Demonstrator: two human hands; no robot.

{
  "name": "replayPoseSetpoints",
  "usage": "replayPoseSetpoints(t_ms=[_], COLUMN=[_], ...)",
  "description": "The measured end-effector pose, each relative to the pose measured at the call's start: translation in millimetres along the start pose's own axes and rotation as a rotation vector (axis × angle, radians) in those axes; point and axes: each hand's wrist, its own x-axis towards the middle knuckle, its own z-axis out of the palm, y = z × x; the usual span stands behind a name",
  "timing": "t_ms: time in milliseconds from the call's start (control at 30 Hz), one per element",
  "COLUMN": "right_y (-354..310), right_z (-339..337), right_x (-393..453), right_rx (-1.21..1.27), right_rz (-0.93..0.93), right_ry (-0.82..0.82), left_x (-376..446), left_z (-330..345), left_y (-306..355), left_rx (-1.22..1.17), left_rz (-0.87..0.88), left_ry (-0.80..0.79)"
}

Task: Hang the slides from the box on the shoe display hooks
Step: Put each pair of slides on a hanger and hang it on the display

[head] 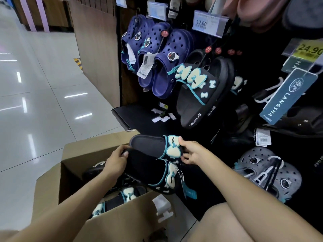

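Holding a pair of black slides (153,154) over the open cardboard box (111,219) at lower centre, both hands are curled on it: left hand (116,160) grips the heel end, right hand (191,152) pinches the cream bow strap. More slides (120,196) sit down in the box. Further up, a matching pair (202,95) hangs on the rack, beside navy clogs (157,55).
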Motion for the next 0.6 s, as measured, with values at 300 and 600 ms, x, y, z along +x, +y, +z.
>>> replayPoseSetpoints(t_ms=[300, 600], right_y=[13, 19], right_z=[-1, 11], right_x=[18, 26], right_rx=[-0.097, -0.151], right_rz=[0.065, 0.077], right_ry=[-0.006, -0.021], left_x=[7, 19], left_z=[29, 33], left_y=[-37, -57], left_rx=[-0.023, 0.262], left_rz=[-0.106, -0.134], left_ry=[-0.006, -0.027])
